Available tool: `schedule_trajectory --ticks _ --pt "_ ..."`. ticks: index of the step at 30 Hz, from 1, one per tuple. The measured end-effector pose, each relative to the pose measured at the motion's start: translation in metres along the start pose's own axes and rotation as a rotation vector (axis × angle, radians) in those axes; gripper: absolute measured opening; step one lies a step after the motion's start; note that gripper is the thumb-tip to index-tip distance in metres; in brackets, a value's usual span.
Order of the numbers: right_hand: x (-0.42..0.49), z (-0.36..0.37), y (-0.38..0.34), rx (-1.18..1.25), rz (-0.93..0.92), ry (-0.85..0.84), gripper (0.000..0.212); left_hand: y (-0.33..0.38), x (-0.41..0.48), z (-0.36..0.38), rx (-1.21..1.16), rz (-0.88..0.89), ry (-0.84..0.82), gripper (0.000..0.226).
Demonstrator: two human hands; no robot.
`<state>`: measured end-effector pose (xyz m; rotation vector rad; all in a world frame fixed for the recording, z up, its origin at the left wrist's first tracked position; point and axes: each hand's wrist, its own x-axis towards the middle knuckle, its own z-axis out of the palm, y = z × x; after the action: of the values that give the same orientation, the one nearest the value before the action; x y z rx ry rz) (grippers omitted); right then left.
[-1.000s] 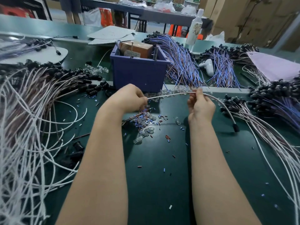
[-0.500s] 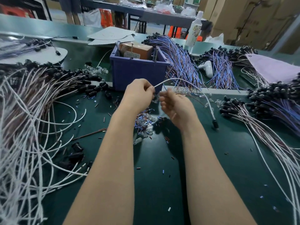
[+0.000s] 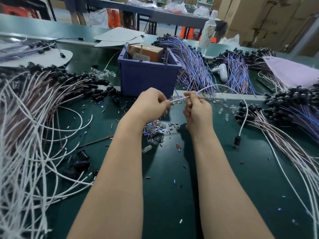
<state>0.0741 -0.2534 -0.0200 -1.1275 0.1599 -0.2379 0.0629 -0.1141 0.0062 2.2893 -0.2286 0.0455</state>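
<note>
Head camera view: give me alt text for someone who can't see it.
The left hand and right hand pinch one end of a thin white cable above a dark green worktable; its black plug trails off to the right. Around them lie piles of white cables, blue-and-brown wires and a blue plastic bin.

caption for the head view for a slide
Left hand and right hand pinch a white cable over a green bench.

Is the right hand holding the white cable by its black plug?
No, the right hand pinches the white cable close to the left hand, while its black plug is at the far end, untouched.
</note>
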Motion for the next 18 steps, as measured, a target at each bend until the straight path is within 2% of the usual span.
schedule_trajectory --ticks 3,8,11,15,18 --pt "0.006 -0.016 -0.009 0.104 0.011 0.140 0.029 -0.011 -0.003 -0.014 0.050 -0.078 0.006 0.024" --pt "0.002 -0.008 -0.006 0.145 0.058 0.121 0.029 -0.012 -0.003 -0.019 0.002 -0.244 0.246 0.022" --pt "0.002 0.002 -0.004 0.246 0.124 0.067 0.029 -0.007 -0.004 -0.018 0.088 -0.180 0.105 0.035" --pt "0.002 0.006 -0.004 0.339 0.225 -0.020 0.030 0.001 -0.009 -0.009 -0.050 -0.068 -0.164 0.037" --pt "0.001 0.011 -0.004 0.372 0.307 -0.097 0.030 0.007 -0.007 0.009 -0.179 0.066 -0.040 0.035"
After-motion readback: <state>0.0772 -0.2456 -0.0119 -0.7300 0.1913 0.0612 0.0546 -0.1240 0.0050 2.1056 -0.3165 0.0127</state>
